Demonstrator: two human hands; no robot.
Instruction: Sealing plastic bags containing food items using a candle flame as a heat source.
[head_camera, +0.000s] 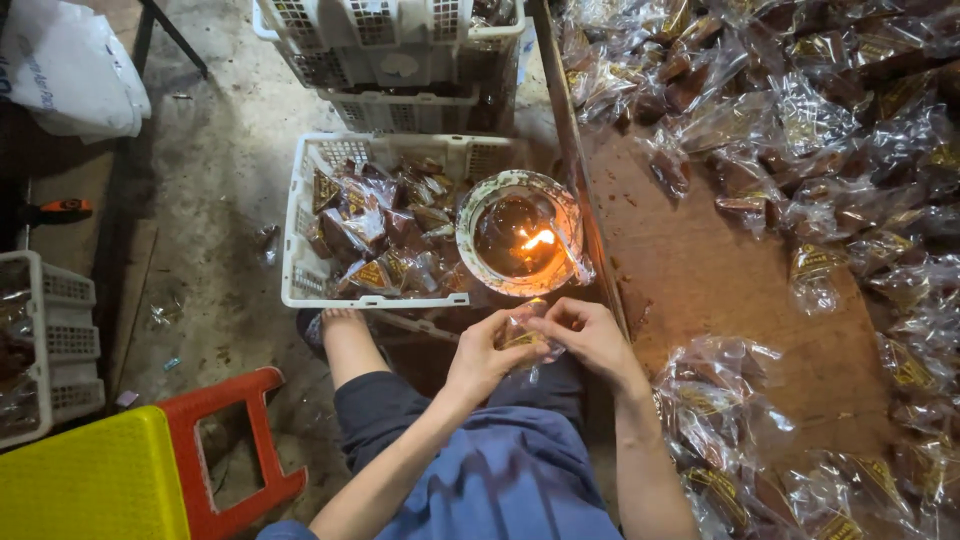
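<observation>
My left hand (484, 352) and my right hand (585, 335) meet above my lap, both pinching one small clear plastic packet (528, 335) with a brown sweet inside. Just beyond the packet stands a round metal bowl (478, 212) with a small burning flame (537, 240) in it. The bowl rests on the edge of a white plastic basket (300, 290) filled with several wrapped brown pieces. To my right a brown wooden table (700, 270) carries heaps of the same clear-wrapped sweets (820, 110).
More white baskets (385, 50) are stacked behind the first one, another white basket (50, 340) sits at the far left. A red and yellow plastic stool (150, 460) stands at my lower left on the concrete floor. A white bag (70, 70) lies at top left.
</observation>
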